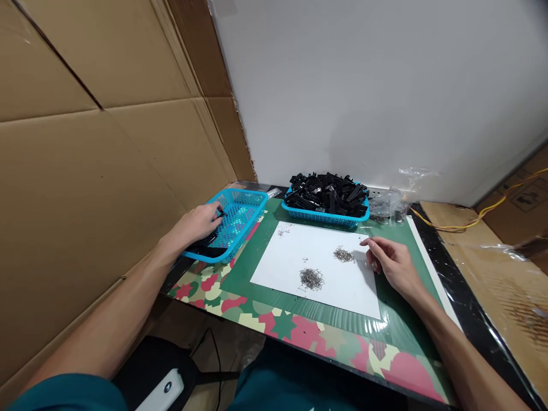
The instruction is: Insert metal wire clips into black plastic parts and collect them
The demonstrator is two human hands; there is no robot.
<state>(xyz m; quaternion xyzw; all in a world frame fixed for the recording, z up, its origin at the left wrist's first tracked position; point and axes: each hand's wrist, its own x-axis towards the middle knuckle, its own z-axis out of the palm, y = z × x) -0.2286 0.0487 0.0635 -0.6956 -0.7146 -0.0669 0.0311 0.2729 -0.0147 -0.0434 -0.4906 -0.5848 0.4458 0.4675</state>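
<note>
My left hand (200,221) is over the blue plastic basket (245,235) on the left, thumb and fingers closed around a small black piece (221,213). A few black pieces (208,250) lie in that basket, partly hidden by my hand and wrist. Above the right edge of a white sheet of paper (274,264) is my right hand (393,264), its fingers curled in with thumb and forefinger close together. Whatever they pinch is too small to make out. Two piles of tiny metal wire pieces, a nearer one (311,278) and a farther one (343,254), rest on the paper.
Behind the paper stands a second blue basket (322,217) heaped with black plastic pieces (329,194). Clear plastic bags (389,206) lie beside it. Cardboard (128,165) walls the left side; a white wall (385,91) rises behind. A yellow cable (479,216) runs at right.
</note>
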